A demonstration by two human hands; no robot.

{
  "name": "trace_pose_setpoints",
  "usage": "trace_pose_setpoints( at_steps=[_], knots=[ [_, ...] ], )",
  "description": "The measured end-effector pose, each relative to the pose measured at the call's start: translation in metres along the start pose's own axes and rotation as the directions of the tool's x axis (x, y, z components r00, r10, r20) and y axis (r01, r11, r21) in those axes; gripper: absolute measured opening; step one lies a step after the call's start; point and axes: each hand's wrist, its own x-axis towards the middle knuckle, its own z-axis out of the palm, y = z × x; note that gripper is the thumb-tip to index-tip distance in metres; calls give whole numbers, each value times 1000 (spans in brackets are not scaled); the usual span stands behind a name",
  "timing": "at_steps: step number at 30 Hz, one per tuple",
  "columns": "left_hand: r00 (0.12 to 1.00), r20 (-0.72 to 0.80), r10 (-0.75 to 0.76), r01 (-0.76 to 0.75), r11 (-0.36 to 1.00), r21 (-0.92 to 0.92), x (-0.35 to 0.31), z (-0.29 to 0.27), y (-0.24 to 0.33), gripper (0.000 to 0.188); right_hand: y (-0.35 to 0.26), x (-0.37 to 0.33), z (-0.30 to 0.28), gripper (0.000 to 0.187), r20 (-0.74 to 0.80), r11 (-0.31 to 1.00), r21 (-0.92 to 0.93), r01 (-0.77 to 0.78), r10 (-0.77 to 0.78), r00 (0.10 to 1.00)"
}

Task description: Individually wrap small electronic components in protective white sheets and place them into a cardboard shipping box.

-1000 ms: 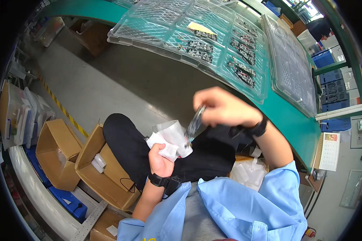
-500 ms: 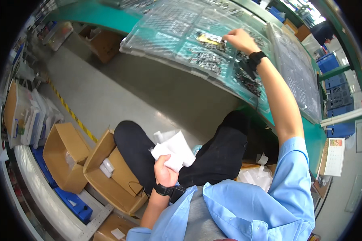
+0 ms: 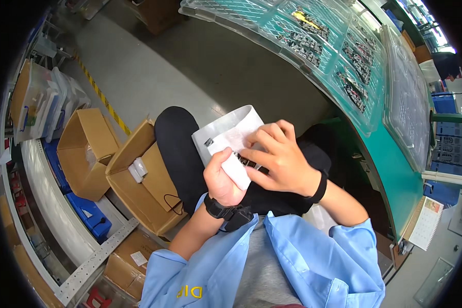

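Note:
Over my lap, my left hand [image 3: 223, 179] is closed round a folded white foam sheet [image 3: 215, 136], its thumb lying along the near fold. The sheet's far part stands up in a loose curl. My right hand [image 3: 282, 160] comes in from the right with bent fingers on a small dark part [image 3: 241, 159] lying against the foam. The fingers and the fold cover most of this part, so its exact kind is hidden. A little dark piece [image 3: 209, 142] shows at the sheet's left edge.
A clear compartment tray [image 3: 292, 59] holding many small dark and silver parts lies on the green table [image 3: 395, 179], beside another clear plastic tray [image 3: 408, 102]. Open cardboard boxes [image 3: 138, 192] stand at my left, near a blue bin [image 3: 87, 215]. A calendar [image 3: 426, 223] stands at right.
My right hand has come back from the tray to the foam sheet over my lap, and a dark part now shows there. The sheet has opened out. The view has shifted.

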Motion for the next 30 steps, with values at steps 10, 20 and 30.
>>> trace_pose_setpoints(
  at_steps=[10, 20, 30],
  knots=[
    [978, 188, 90, -108, 990, 85, -9, -6, -16, 64, -5, -20, -1, 16, 114, 830, 363, -423, 411, 905],
    [986, -161, -40, 59, 992, 110, -18, -49, -7, 58, 57, 8, -93, 12, -10, 815, 437, -381, 427, 904],
    [963, -219, 154, -109, 972, 206, -42, -83, 23, 56, 339, 97, -163, 24, -197, 696, 61, -715, 711, 675]
  ],
)
